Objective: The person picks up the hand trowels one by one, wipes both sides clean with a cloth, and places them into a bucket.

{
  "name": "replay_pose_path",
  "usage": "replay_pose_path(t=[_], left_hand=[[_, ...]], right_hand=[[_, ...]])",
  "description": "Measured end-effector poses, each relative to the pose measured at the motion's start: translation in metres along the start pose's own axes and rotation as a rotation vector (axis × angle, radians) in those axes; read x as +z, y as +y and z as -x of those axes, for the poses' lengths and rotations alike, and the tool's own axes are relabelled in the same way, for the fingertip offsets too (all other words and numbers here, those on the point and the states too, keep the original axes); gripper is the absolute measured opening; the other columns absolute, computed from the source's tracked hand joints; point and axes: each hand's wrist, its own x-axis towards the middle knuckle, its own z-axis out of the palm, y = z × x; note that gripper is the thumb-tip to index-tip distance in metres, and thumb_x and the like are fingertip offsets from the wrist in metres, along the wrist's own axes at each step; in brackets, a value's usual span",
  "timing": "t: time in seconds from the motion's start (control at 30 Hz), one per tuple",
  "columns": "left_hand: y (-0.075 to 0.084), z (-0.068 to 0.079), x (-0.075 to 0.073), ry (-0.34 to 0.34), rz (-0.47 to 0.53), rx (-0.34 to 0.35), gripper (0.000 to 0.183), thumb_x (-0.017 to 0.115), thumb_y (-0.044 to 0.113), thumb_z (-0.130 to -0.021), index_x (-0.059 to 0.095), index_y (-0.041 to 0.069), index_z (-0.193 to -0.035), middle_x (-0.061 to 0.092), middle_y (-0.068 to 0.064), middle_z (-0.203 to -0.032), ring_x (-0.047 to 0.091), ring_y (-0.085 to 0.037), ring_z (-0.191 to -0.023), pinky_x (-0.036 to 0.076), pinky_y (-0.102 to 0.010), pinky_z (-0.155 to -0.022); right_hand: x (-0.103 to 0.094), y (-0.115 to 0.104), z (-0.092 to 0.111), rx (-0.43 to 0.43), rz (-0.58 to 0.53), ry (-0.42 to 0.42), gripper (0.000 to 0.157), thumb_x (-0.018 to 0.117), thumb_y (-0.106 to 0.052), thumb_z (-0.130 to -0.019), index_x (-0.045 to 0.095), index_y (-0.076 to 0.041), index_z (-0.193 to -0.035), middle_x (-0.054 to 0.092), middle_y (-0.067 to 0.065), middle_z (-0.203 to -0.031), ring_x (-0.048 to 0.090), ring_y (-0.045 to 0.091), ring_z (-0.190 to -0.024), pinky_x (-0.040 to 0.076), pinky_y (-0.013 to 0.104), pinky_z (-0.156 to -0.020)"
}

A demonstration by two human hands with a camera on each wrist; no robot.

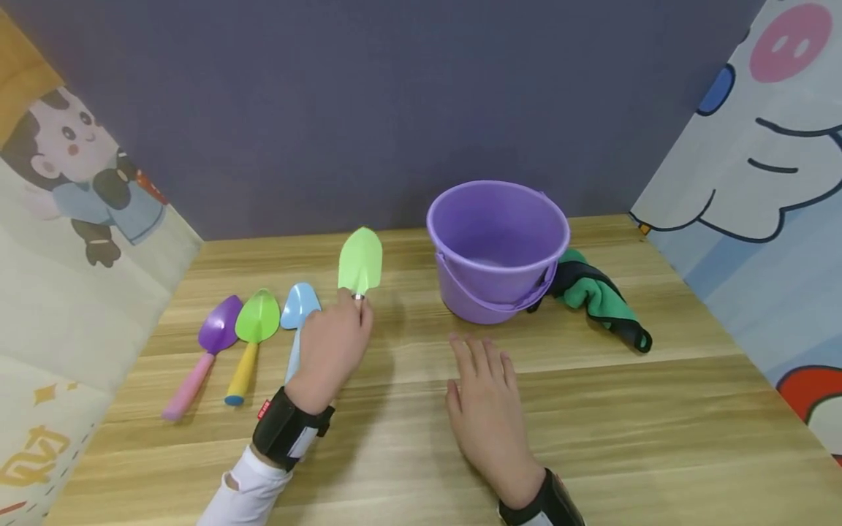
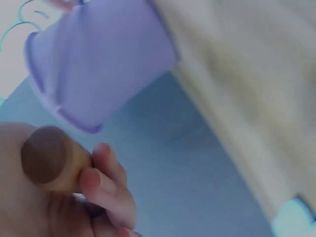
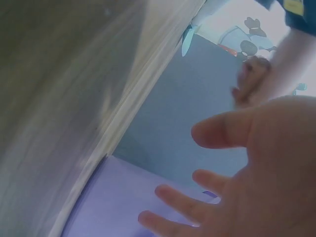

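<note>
My left hand (image 1: 332,343) grips a small garden trowel with a light green blade (image 1: 361,259), blade pointing away from me. In the left wrist view its round wooden handle (image 2: 47,155) lies in the palm, with the fingers (image 2: 111,195) curled round it. To the right, my right hand (image 1: 490,420) is spread with straight fingers and holds nothing. Its fingertips are just in front of a purple bucket (image 1: 476,292), whose handle hangs down at the front. In the right wrist view the bucket (image 3: 118,202) shows beyond those fingers.
Left of my left hand lie a blue trowel (image 1: 300,303), a green trowel with a yellow handle (image 1: 257,318) and a purple trowel with a pink handle (image 1: 219,325). A green and black cloth item (image 1: 598,296) lies right of the bucket. A dark wall (image 1: 316,117) backs the wooden table (image 1: 408,467).
</note>
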Motion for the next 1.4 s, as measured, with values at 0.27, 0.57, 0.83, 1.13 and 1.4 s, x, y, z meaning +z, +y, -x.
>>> replay_pose_path(t=[0.27,0.57,0.83,1.13,1.4], left_hand=[[0.025,-0.021,-0.04,0.124,0.097,-0.02,0.032,0.042,0.025,-0.1,0.052,-0.005,-0.105,0.049,-0.008,-0.052,0.042,-0.021,-0.034,0.03,-0.033,-0.028],[0.05,-0.047,-0.063,0.071,0.263,-0.053,0.032,0.04,0.024,-0.099,0.047,-0.003,-0.114,0.052,-0.009,-0.061,0.049,-0.022,-0.042,0.037,-0.033,-0.032],[0.064,-0.057,-0.064,0.011,0.334,-0.033,0.03,0.041,0.022,-0.099,0.049,-0.003,-0.114,0.053,-0.009,-0.066,0.049,-0.021,-0.047,0.036,-0.029,-0.036],[0.073,-0.069,-0.063,0.017,0.309,-0.034,0.034,0.042,0.027,-0.1,0.053,-0.003,-0.109,0.052,-0.01,-0.069,0.05,-0.022,-0.051,0.039,-0.032,-0.04],[0.084,-0.075,-0.056,-0.013,0.321,-0.044,0.036,0.043,0.031,-0.099,0.055,0.0,-0.113,0.061,-0.01,-0.077,0.055,-0.023,-0.053,0.046,-0.038,-0.043]], right_hand=[[0.002,0.0,-0.004,-0.005,-0.002,-0.038,0.064,0.064,-0.02,-0.085,0.042,-0.014,-0.145,0.054,0.014,-0.139,0.041,0.037,-0.134,0.033,0.061,-0.111],[-0.001,0.001,-0.005,-0.015,-0.045,-0.022,0.061,0.064,-0.021,-0.085,0.045,-0.014,-0.143,0.055,0.013,-0.139,0.042,0.035,-0.133,0.035,0.06,-0.11],[-0.066,0.049,-0.03,0.09,-0.191,0.176,0.052,0.057,-0.012,-0.09,0.046,-0.002,-0.14,0.049,0.028,-0.14,0.048,0.045,-0.122,0.041,0.067,-0.093],[-0.084,0.17,-0.113,0.145,0.049,0.166,0.053,0.054,-0.014,-0.094,0.04,0.01,-0.139,0.041,0.043,-0.135,0.042,0.06,-0.113,0.039,0.074,-0.085],[-0.041,0.218,-0.138,0.294,0.113,-0.199,0.065,0.044,-0.04,-0.099,0.035,0.007,-0.142,0.036,0.048,-0.135,0.045,0.068,-0.106,0.043,0.079,-0.078]])
